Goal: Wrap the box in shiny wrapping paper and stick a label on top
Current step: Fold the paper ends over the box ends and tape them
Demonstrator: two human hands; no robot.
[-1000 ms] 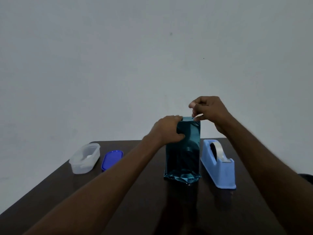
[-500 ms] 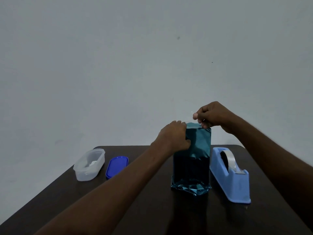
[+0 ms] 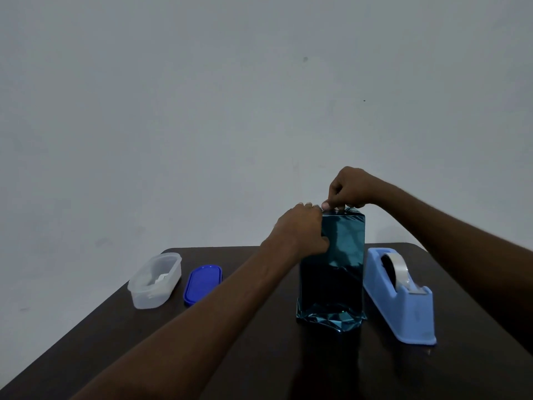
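Both forearms bare – no sleeves, left hand (image 3: 300, 229) & right hand (image 3: 350, 187) w/o gloves, rings

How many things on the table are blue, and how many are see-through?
Blue or blue-green: 3, the wrapped box, the lid and the tape dispenser.
See-through: 1, the plastic tub.
Total on the table: 4.
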